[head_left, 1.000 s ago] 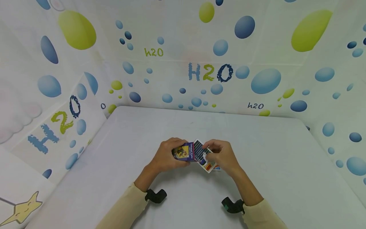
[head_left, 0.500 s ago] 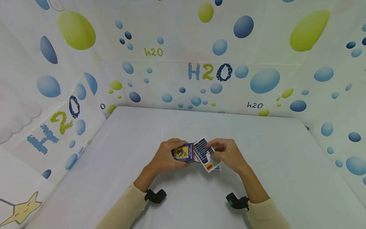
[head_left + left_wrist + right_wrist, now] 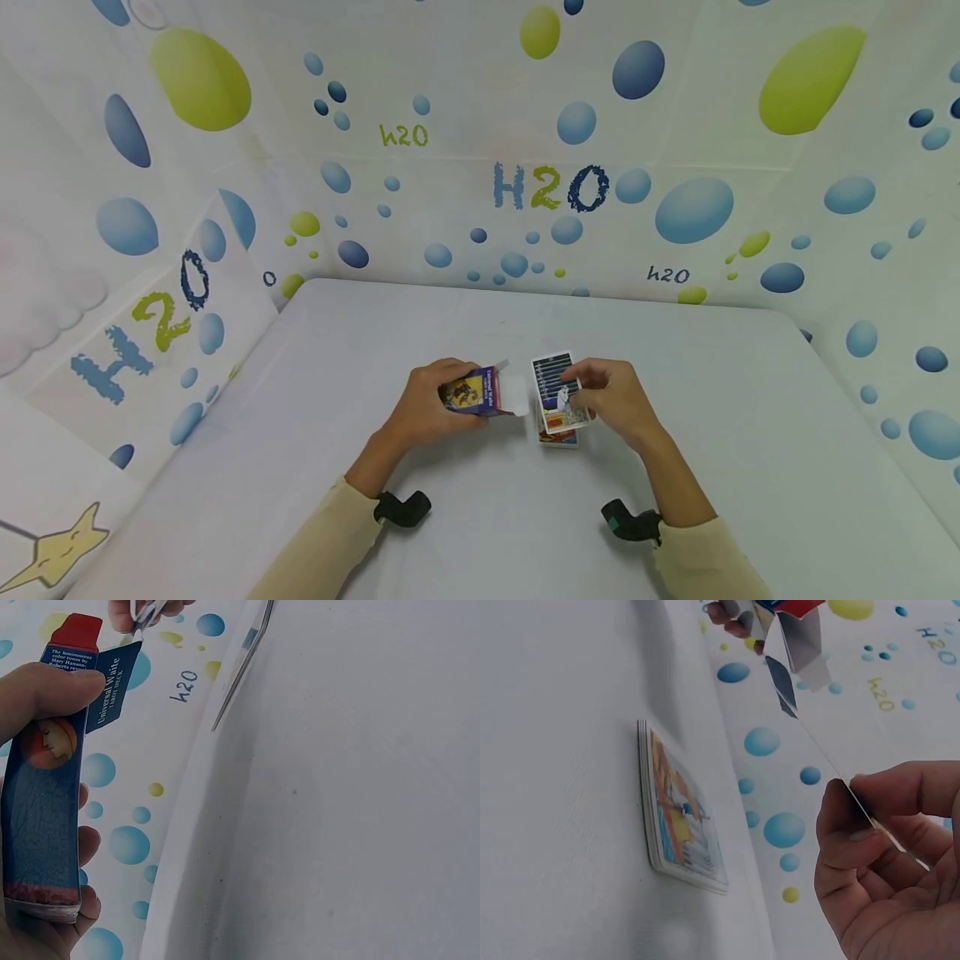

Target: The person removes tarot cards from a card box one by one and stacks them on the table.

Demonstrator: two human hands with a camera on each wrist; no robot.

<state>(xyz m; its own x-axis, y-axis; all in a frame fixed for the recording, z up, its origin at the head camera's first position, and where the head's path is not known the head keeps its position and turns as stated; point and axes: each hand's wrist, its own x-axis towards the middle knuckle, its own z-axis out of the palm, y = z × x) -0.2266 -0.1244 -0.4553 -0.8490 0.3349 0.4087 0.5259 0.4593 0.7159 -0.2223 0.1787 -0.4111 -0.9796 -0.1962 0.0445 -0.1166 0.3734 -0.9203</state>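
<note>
My left hand (image 3: 423,404) grips a dark blue tarot deck box (image 3: 468,393) with its end flap open toward the right. In the left wrist view the thumb presses along the narrow side of the box (image 3: 41,802), which has a red tab at the top. Between thumb and fingers, my right hand (image 3: 615,398) pinches a tarot card (image 3: 553,375) with dark stripes and a white figure. Seen edge-on in the right wrist view, the card looks thin. Below it on the table lies a small stack of picture cards (image 3: 686,817), partly covered by the card in the head view.
A white cloth covers the table (image 3: 315,350). Behind it and to the sides hangs a white backdrop (image 3: 465,75) printed with blue and green drops and "H2O". Each wrist wears a black camera mount (image 3: 405,508).
The card in my right hand has come away from the box to the right and stands more upright. The left hand with the box has shifted slightly left, showing its open flap and the stack.
</note>
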